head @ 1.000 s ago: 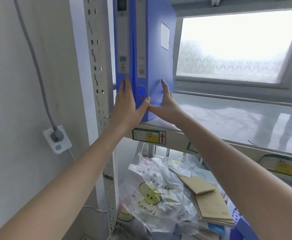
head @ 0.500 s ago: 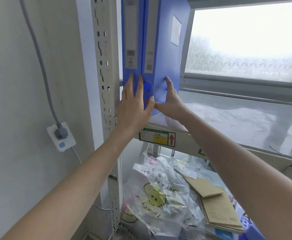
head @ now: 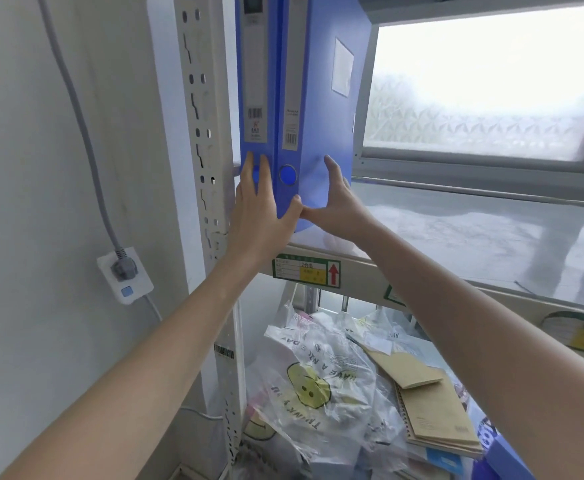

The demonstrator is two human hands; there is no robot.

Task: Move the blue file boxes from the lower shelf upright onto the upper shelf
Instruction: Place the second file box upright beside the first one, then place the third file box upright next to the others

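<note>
From the head view, two blue file boxes stand upright, side by side and touching, at the left end of the upper shelf point(head: 457, 244), just beside the perforated metal upright point(head: 200, 133) of the rack. The left file box point(head: 256, 64) shows a smooth plastic spine with a long pale label strip and a barcode. The right file box point(head: 321, 98) shows its spine, with a similar strip and a round blue finger hole low down, and its broad flat side, which carries a small rectangular clear pocket.

The left hand point(head: 259, 216) lies flat and open against the lower spine of the left file box, fingers straight and pointing up, thumb spread across to the bottom corner of the right file box. The right hand point(head: 332, 206) is open too, palm pressed on the lower side face of the right file box, thumb meeting the left thumb at the box's bottom corner. Neither hand is curled around anything.

The upper shelf is a pale, glossy sheet that reflects the frosted, patterned window point(head: 484, 98) behind it; a green and yellow label with a red arrow point(head: 306, 270) sits on its front edge.

On the lower shelf lie crumpled clear plastic bags point(head: 318, 386) printed with yellow smiley faces, and a stack of brown kraft-paper notebooks point(head: 432, 414), one spiral-bound. A grey cable runs down the wall to a white socket point(head: 125, 275).
</note>
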